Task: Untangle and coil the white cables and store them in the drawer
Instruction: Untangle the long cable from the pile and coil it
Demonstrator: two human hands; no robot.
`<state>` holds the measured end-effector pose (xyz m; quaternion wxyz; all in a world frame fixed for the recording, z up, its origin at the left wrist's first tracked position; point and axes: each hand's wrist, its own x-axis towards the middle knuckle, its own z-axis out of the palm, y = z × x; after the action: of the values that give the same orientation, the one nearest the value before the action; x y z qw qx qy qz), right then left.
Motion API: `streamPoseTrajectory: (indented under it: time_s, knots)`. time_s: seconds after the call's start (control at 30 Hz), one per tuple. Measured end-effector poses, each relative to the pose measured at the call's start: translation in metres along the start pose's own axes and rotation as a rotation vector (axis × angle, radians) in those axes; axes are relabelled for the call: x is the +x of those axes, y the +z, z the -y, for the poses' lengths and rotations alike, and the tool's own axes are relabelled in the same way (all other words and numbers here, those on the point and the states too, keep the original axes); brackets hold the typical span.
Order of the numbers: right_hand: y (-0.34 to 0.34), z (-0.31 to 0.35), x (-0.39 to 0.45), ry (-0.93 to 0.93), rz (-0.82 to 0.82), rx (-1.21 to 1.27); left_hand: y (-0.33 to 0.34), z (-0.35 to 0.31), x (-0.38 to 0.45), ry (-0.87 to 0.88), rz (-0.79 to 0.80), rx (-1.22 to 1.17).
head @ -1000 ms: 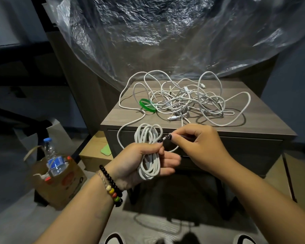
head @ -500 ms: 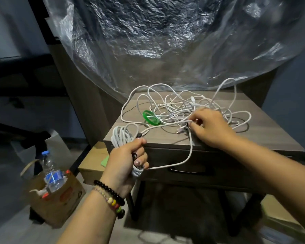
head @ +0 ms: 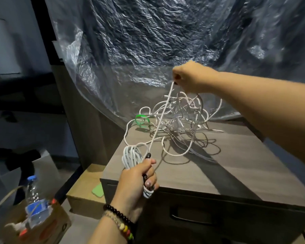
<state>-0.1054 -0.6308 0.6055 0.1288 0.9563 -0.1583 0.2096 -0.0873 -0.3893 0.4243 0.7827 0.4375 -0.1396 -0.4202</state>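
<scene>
My left hand (head: pixel 138 180) grips a coiled bundle of white cable (head: pixel 132 156) at the near left corner of the grey nightstand (head: pixel 224 175). One strand runs taut from that bundle up to my right hand (head: pixel 190 77), which pinches the cable high above the tabletop. Part of the white cable tangle (head: pixel 181 117) hangs lifted under my right hand; the rest lies on the top. A green band (head: pixel 141 119) sits at the tangle's left side. The drawer (head: pixel 201 219) in the nightstand's front is closed.
Crinkled clear plastic sheeting (head: pixel 148 41) hangs behind the nightstand. A cardboard box (head: pixel 84 191) with a green item on it sits on the floor to the left. Further left a brown bag (head: pixel 42 228) holds a water bottle (head: pixel 33 196).
My right hand went from the coil's end to the tangle, pinched a strand and rose, lifting part of the tangle. My left hand moved left with the coil.
</scene>
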Motion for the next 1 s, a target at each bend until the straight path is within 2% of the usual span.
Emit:
streamPoseTrajectory:
  time_s: [0.2, 0.3, 0.37, 0.53, 0.67, 0.8, 0.87, 0.93, 1.0]
  knots:
    - [-0.053, -0.036, 0.03, 0.027, -0.23, -0.057, 0.001, -0.004, 0.01, -0.017, 0.0, -0.001]
    - [-0.084, -0.062, 0.037, 0.185, -0.412, -0.075, -0.005, 0.002, 0.017, -0.047, -0.049, -0.001]
    - [-0.094, -0.075, 0.028, 0.223, -0.415, -0.08, -0.007, 0.005, 0.021, -0.064, -0.075, 0.012]
    - [-0.046, -0.06, -0.015, 0.018, -0.097, -0.069, -0.004, 0.003, 0.02, -0.082, -0.066, 0.001]
    - [-0.016, -0.042, -0.035, -0.026, 0.169, -0.069, 0.004, 0.007, 0.019, -0.072, -0.045, 0.015]
    - [-0.017, -0.006, -0.048, -0.066, 0.331, -0.095, 0.012, 0.013, 0.015, -0.01, -0.036, 0.186]
    - [-0.015, 0.016, -0.064, -0.086, 0.473, -0.254, 0.014, 0.012, 0.01, 0.038, -0.014, 0.309]
    - [-0.009, 0.04, -0.085, -0.164, 0.495, -0.441, 0.015, 0.012, 0.004, 0.065, 0.023, 0.416]
    - [-0.002, 0.061, -0.108, -0.213, 0.507, -0.349, 0.015, 0.012, -0.002, 0.064, 0.071, 0.443]
